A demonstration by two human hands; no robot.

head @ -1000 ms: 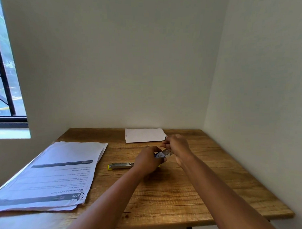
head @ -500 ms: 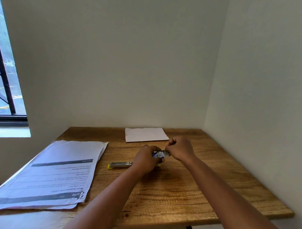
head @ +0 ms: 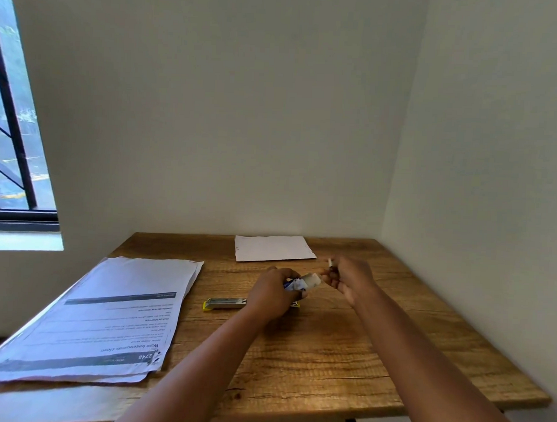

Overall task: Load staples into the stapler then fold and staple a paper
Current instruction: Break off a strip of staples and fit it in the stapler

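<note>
My left hand (head: 272, 292) grips a small blue and white staple box (head: 303, 282) a little above the table, its open white end turned to the right. My right hand (head: 347, 276) is just right of the box and pinches a small strip of staples (head: 330, 263) between its fingertips. The yellow and metal stapler (head: 225, 303) lies flat on the wooden table (head: 329, 354), its right end hidden behind my left hand. A folded white paper (head: 272, 248) lies near the table's back edge.
A stack of printed sheets (head: 109, 318) covers the left side of the table and overhangs its left edge. Walls close the table in at the back and on the right. A barred window (head: 14, 138) is at the far left.
My right hand has pulled away from the box to the right, and a strip of staples is now pinched in its fingertips. My left hand has kept hold of the box.
</note>
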